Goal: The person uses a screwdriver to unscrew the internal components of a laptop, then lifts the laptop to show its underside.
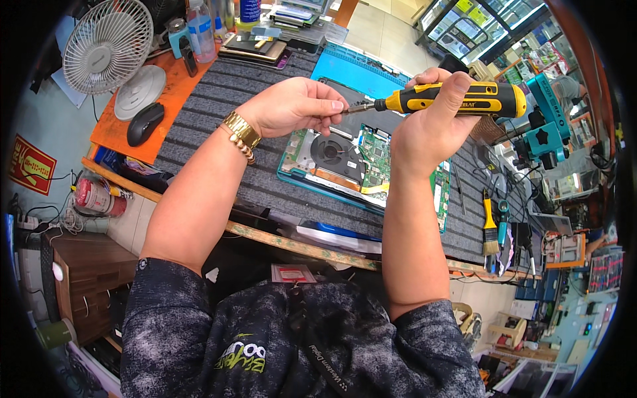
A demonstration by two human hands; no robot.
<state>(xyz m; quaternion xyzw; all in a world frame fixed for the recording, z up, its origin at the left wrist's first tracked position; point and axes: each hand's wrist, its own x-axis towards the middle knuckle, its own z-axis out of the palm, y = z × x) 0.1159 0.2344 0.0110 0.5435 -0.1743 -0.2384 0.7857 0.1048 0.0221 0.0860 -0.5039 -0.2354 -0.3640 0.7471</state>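
Right hand (424, 136): wrapped around a yellow-and-black screwdriver (474, 99) | Left hand (292, 106): fingers pinched at its tip | Screwdriver: held above an opened laptop (371, 166) on the grey-matted desk (298, 246)

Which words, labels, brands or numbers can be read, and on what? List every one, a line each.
I don't copy out wording, only where it stands:
Yellow-and-black screwdriver: partly covered lettering.
Dark shirt: green and white chest print.
Lanyard: white letters.
Teal stand: small lettering.
Red-and-yellow sign: unclear characters.
Badge and fan hub: too small to read.
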